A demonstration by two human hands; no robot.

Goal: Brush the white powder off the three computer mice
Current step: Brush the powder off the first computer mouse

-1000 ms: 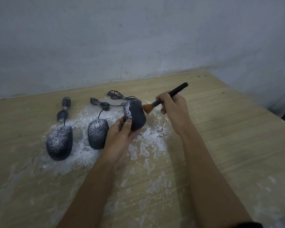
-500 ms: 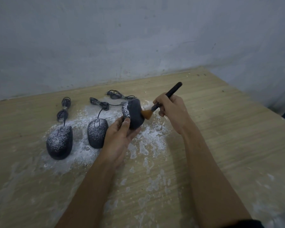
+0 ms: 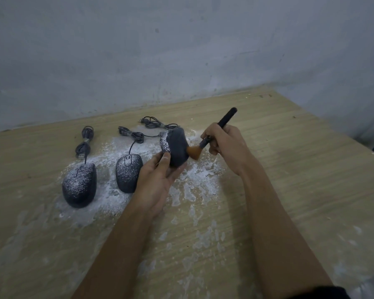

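My left hand (image 3: 158, 182) holds the right-hand black mouse (image 3: 177, 147) lifted and tilted on its side; powder clings only to its left face. My right hand (image 3: 227, 143) grips a black-handled brush (image 3: 214, 134), whose orange bristles touch the mouse's lower right side. Two more black mice lie flat on the table, both speckled white: the middle mouse (image 3: 129, 172) and the left mouse (image 3: 80, 184).
White powder (image 3: 194, 180) is spread over the wooden table (image 3: 289, 169) around and in front of the mice. Coiled cables (image 3: 84, 143) lie behind the mice near the grey wall (image 3: 181, 50). The table's right edge runs diagonally at the right.
The brush has swept down the held mouse's right side, from near its top to its lower part. My right hand dropped slightly. The other two mice have not moved.
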